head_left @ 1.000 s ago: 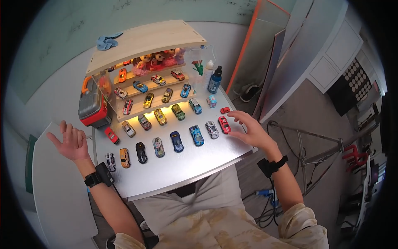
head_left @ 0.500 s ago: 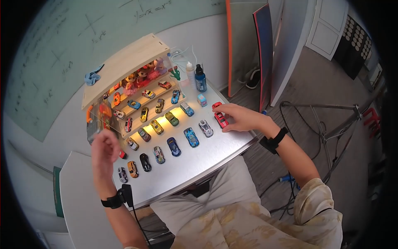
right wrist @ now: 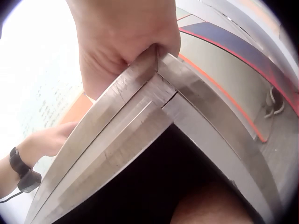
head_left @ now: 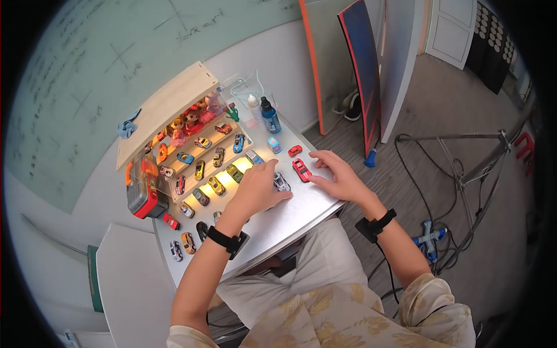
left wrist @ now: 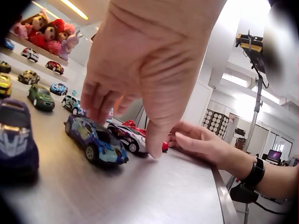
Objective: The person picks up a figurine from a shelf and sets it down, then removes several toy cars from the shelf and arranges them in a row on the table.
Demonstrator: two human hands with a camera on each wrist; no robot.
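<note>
My left hand point(head_left: 255, 188) reaches over the front row of toy cars, with thumb and fingers spread on either side of a white toy car point(head_left: 282, 181). In the left wrist view the thumb tip comes down by that car's front, and the fingers hang behind a blue toy car point(left wrist: 96, 140). My right hand point(head_left: 342, 177) lies at the table's right edge, fingers apart, its thumb right beside a red toy car point(head_left: 301, 170). Behind it sits a smaller red car point(head_left: 295, 151). The left hand and forearm hide part of the front row.
A lit wooden display shelf point(head_left: 168, 110) with dolls and several toy cars stands at the back of the metal table point(head_left: 272, 226). A blue bottle point(head_left: 270, 116), a white bottle point(head_left: 254, 107) and a light-blue toy point(head_left: 274, 145) stand right of it. A grey-and-red case point(head_left: 142, 191) is at left.
My left hand has swung from the left side across to the white car. My right hand has drawn slightly back from the red car, uncovering the smaller one. The head view has shifted.
</note>
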